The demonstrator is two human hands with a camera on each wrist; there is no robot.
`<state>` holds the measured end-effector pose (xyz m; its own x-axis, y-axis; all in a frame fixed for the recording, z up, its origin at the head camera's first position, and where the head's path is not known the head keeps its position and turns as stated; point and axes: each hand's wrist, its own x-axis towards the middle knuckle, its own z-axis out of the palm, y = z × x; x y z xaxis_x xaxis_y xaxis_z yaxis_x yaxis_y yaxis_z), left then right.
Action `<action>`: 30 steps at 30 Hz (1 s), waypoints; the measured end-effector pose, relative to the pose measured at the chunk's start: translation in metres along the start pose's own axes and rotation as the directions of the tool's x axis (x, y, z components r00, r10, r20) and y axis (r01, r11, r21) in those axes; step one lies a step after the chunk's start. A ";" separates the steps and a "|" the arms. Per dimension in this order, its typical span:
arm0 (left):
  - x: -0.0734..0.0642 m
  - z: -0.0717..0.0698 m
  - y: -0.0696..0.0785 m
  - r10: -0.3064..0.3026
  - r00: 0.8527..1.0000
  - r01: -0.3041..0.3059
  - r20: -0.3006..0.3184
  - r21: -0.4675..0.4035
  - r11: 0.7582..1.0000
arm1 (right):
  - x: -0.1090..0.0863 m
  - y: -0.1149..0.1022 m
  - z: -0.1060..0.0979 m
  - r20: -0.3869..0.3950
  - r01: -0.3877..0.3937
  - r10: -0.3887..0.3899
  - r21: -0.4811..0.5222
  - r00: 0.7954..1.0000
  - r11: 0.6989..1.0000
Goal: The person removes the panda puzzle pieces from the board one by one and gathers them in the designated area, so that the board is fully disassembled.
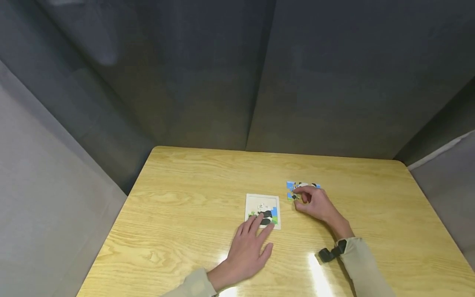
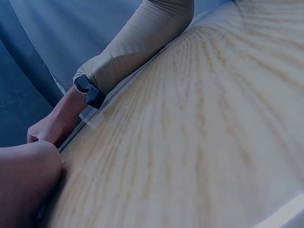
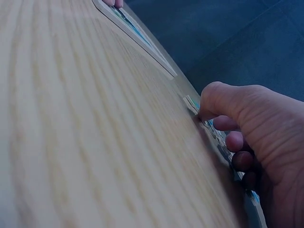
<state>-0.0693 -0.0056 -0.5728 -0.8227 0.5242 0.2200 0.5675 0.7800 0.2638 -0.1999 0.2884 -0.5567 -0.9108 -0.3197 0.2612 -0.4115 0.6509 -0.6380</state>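
Observation:
A white-framed jigsaw tray [image 1: 250, 199] lies on the table, partly filled with pieces of a panda picture. My left hand [image 1: 248, 251] rests at its near edge with fingers spread, fingertips on the lower pieces. To the right of the tray, several loose puzzle pieces [image 1: 290, 185] in blue, green, black and white lie close together. Over them my right hand [image 1: 315, 203] has thumb and forefinger bent around a small green-and-black puzzle piece [image 1: 295, 197], pinching it at its edges. In the right wrist view the other fingers [image 3: 234, 141] curl beside the loose pieces, hiding some of them.
The wood-grain table [image 1: 178, 214] reaches out on both sides of the hands. A dark grey partition [image 1: 193, 82] stands behind its far edge, with pale panels at left and right. A black wrist device [image 1: 332, 251] sits on the right cuff.

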 end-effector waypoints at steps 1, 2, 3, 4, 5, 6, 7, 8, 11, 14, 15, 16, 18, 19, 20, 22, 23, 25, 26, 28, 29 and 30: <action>-0.001 0.000 0.000 0.003 1.000 -0.003 -0.005 -0.005 1.000 | 0.000 0.000 0.000 -0.004 0.000 0.000 0.002 1.000 1.000; 0.000 0.001 0.000 0.004 1.000 -0.004 -0.009 -0.010 1.000 | 0.000 -0.001 0.001 -0.011 0.004 -0.004 0.004 1.000 1.000; 0.000 0.001 -0.001 0.007 1.000 -0.007 -0.018 -0.014 1.000 | 0.000 -0.001 0.001 -0.018 0.010 -0.010 0.008 1.000 1.000; 0.000 0.001 -0.001 0.007 1.000 -0.007 -0.025 -0.018 1.000 | 0.000 -0.001 0.001 -0.023 0.013 -0.013 0.012 1.000 1.000; 0.000 0.002 -0.001 0.009 0.999 -0.010 -0.035 -0.023 1.000 | 0.000 -0.002 0.001 -0.029 0.020 -0.020 0.014 0.999 1.000; 0.001 0.002 -0.001 0.009 0.999 -0.010 -0.039 -0.025 1.000 | 0.001 -0.002 0.001 -0.034 0.028 -0.027 0.017 0.999 0.999; 0.001 0.002 -0.001 0.010 0.999 -0.011 -0.046 -0.030 0.999 | 0.001 -0.004 0.001 -0.038 0.037 -0.036 0.020 0.999 0.999; 0.001 0.002 -0.001 0.009 0.999 -0.010 -0.049 -0.031 0.999 | 0.002 -0.005 0.001 -0.040 0.045 -0.045 0.019 0.998 0.999; 0.002 0.001 -0.001 0.014 0.998 -0.016 -0.060 -0.038 0.999 | 0.002 -0.008 0.002 -0.042 0.073 -0.072 0.021 0.997 0.997; 0.002 0.000 -0.001 0.017 0.998 -0.019 -0.066 -0.037 0.999 | 0.002 -0.014 0.004 -0.036 0.098 -0.097 0.031 0.995 0.995; 0.002 0.000 -0.001 0.019 0.997 -0.021 -0.068 -0.038 0.999 | 0.001 -0.017 0.005 -0.033 0.106 -0.105 0.034 0.994 0.994; 0.002 0.000 -0.001 0.018 0.997 -0.021 -0.068 -0.039 0.999 | 0.002 -0.020 0.006 -0.028 0.116 -0.115 0.034 0.993 0.993; 0.002 -0.001 -0.001 0.018 0.998 -0.020 -0.065 -0.041 0.999 | 0.001 -0.026 0.008 -0.009 0.124 -0.124 0.038 0.992 0.992; 0.002 -0.001 -0.001 0.017 0.998 -0.020 -0.063 -0.042 0.999 | 0.002 -0.029 0.009 0.001 0.128 -0.128 0.038 0.992 0.991; 0.001 -0.001 -0.001 0.017 0.998 -0.019 -0.061 -0.042 0.999 | 0.002 -0.032 0.011 0.009 0.134 -0.134 0.036 0.991 0.990; 0.001 -0.001 -0.002 0.016 0.998 -0.019 -0.058 -0.042 0.999 | 0.002 -0.038 0.014 0.030 0.134 -0.135 0.042 0.990 0.990; 0.001 -0.001 -0.002 0.017 0.998 -0.020 -0.057 -0.042 0.999 | 0.002 -0.042 0.016 0.039 0.133 -0.135 0.045 0.990 0.990; 0.001 -0.001 -0.002 0.018 0.998 -0.021 -0.058 -0.041 0.999 | 0.003 -0.048 0.019 0.050 0.138 -0.140 0.052 0.989 0.989; 0.001 -0.001 -0.002 0.020 0.998 -0.022 -0.058 -0.041 0.999 | 0.004 -0.051 0.021 0.058 0.139 -0.142 0.060 0.988 0.988; 0.001 -0.002 -0.002 0.019 0.998 -0.021 -0.059 -0.039 0.999 | 0.005 -0.056 0.025 0.077 0.146 -0.151 0.072 0.985 0.987; 0.001 -0.002 -0.002 0.018 0.998 -0.020 -0.059 -0.039 0.999 | 0.006 -0.059 0.026 0.089 0.149 -0.156 0.078 0.984 0.986; 0.001 -0.002 -0.002 0.017 0.998 -0.020 -0.059 -0.038 0.999 | 0.006 -0.061 0.028 0.104 0.150 -0.158 0.079 0.982 0.985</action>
<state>-0.0710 -0.0078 -0.5712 -0.8094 0.5167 0.2792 0.5843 0.7562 0.2945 -0.1797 0.2274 -0.5362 -0.8258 -0.4883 0.2823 -0.5398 0.5391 -0.6466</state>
